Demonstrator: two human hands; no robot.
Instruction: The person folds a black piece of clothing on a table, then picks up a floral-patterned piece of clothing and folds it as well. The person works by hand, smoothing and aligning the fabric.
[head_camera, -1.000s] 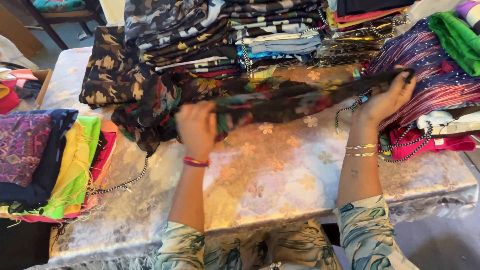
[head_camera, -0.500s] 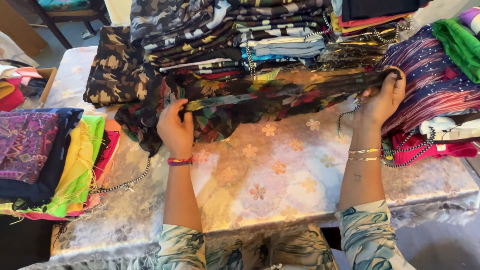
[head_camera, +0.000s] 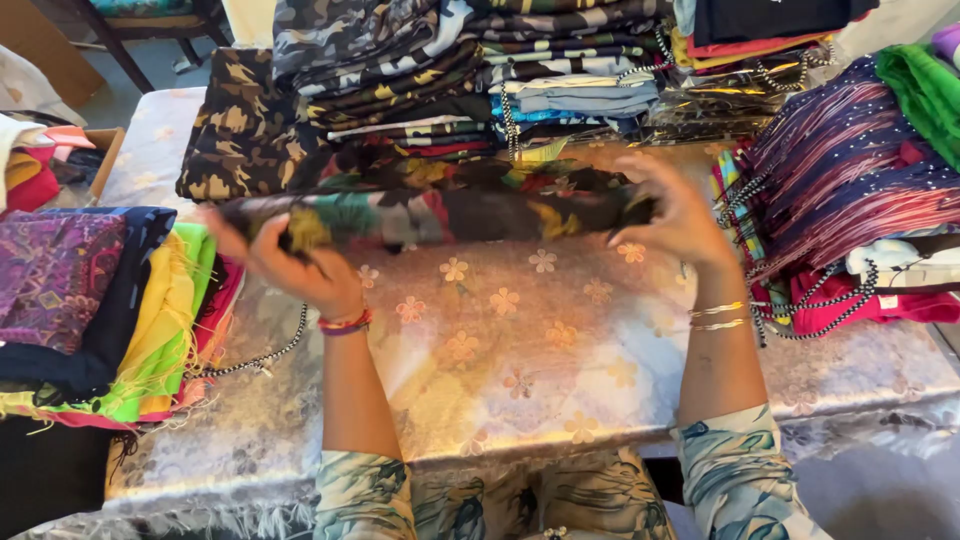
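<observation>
Shiny tablecloth (head_camera: 520, 350), hands gripping patterned cloth (head_camera: 450, 212)

A cloth stall or small textile shop.
Folded fabrics in camouflage prints (head_camera: 420, 50), a striped purple pile (head_camera: 850, 170) and bright scarves (head_camera: 150, 320) crowd the edges of a table (head_camera: 520, 350) under a shiny floral cover, stacked as goods for sale.

Two bare hands, the left hand (head_camera: 285, 262) and the right hand (head_camera: 672, 212), share one dark multicoloured floral cloth (head_camera: 450, 212). One shiny flower-patterned tablecloth (head_camera: 520, 350) shows. Two thin bangles (head_camera: 716, 316) circle the right wrist.
</observation>
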